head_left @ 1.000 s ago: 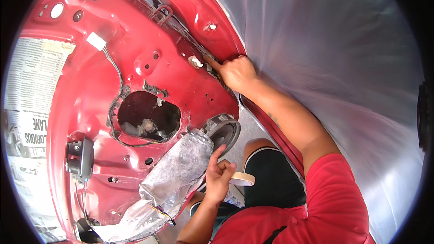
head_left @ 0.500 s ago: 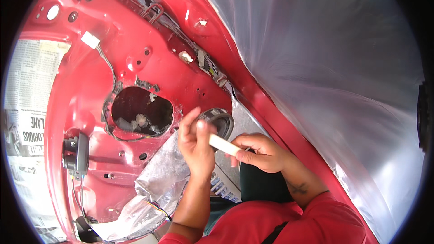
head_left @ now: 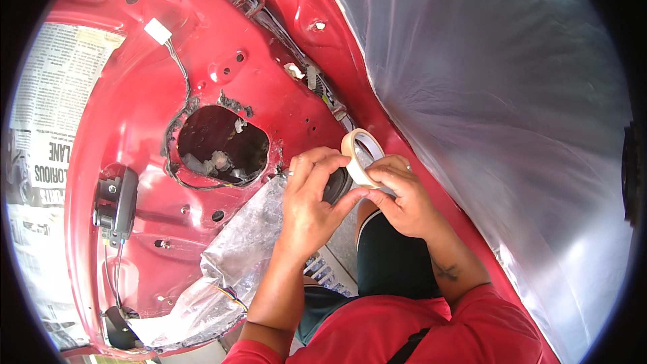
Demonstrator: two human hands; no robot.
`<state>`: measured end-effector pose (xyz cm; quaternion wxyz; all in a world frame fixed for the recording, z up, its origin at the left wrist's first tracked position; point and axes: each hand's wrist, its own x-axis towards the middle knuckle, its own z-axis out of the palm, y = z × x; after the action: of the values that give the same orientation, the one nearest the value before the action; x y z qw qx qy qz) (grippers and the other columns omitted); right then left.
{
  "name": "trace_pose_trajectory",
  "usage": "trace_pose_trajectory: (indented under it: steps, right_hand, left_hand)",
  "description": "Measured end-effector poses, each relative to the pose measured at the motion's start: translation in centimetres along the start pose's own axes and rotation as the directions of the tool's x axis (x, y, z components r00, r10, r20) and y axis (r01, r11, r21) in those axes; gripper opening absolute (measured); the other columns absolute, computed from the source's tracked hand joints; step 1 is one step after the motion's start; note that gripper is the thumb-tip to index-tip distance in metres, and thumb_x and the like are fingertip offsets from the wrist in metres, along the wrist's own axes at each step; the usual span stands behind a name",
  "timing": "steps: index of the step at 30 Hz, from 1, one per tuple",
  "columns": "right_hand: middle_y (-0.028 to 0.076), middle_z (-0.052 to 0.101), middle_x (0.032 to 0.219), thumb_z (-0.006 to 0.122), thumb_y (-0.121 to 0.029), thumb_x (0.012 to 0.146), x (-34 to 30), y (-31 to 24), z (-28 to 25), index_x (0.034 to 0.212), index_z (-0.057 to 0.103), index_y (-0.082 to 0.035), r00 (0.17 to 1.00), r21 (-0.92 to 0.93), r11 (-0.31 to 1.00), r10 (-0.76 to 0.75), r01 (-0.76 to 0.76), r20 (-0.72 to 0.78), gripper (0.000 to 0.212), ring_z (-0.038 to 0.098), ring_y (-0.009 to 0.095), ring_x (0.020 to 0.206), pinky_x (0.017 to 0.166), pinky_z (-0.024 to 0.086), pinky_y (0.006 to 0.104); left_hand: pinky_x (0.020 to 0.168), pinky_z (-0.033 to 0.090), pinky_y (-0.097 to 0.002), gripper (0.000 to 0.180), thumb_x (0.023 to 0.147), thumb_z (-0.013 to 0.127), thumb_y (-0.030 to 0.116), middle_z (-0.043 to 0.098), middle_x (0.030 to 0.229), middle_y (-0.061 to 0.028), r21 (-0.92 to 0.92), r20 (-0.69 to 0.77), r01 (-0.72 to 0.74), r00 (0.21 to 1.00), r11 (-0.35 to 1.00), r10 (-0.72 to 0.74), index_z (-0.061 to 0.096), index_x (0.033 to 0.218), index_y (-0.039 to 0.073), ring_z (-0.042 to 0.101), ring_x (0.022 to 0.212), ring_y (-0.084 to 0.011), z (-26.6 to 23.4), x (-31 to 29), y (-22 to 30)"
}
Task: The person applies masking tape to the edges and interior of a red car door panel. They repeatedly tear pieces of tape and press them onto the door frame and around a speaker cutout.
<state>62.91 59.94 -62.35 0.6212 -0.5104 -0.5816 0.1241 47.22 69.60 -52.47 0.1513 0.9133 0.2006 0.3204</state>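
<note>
A cream roll of masking tape (head_left: 350,147) is held up between my two hands, its open ring tilted toward me. My right hand (head_left: 409,197) grips the roll's near right side, fingers closed around the rim. Fingertips and thumb of my left hand (head_left: 310,205) pinch at the roll's left edge. Whether a tape end is lifted there is too small to tell. Behind my left fingers, partly hidden, is a round black speaker-like part (head_left: 337,187) low on the red car door (head_left: 222,40).
The door has a large dark opening (head_left: 222,141), a white connector (head_left: 158,31) on wires and a black latch-like part (head_left: 121,205). Newspaper (head_left: 40,108) covers its left side. Loose clear plastic (head_left: 242,236) hangs below. Plastic sheeting (head_left: 505,108) drapes the right side.
The tape roll has turned from edge-on to show its open ring and moved up and right. My left hand's fingers have come onto its edge. The view has shifted slightly.
</note>
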Motion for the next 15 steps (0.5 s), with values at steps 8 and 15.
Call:
trace_pose_trajectory:
  steps: [8,15]
  right_hand:
    - [0.004,0.074,0.103,0.067,-0.019,0.096,-1.8,-1.9,0.5,0.124,0.069,-0.004,0.996,-0.226,0.974,0.037,-0.017,0.084,0.032,0.061,0.024,0.102,0.108,0.030,0.0529]
    - [0.003,0.072,0.098,0.064,-0.021,0.099,-3.1,-1.3,0.4,0.125,0.070,-0.008,0.983,-0.201,0.979,0.077,-0.042,0.166,0.030,0.061,0.024,0.104,0.110,0.027,0.0533]
  left_hand:
    - [0.092,0.053,-0.0382,0.048,0.074,0.090,0.006,0.064,0.122,-0.0125,-0.163,0.097,0.122,0.990,0.979,-0.107,0.064,0.115,0.004,0.064,0.109,-0.0277,1.1,-2.2,-0.7]
    - [0.094,0.051,-0.0380,0.040,0.076,0.088,0.004,0.058,0.123,-0.0150,-0.261,0.155,0.239,0.967,0.935,-0.203,0.062,0.107,0.004,0.060,0.111,-0.0280,1.7,-3.4,-0.6]
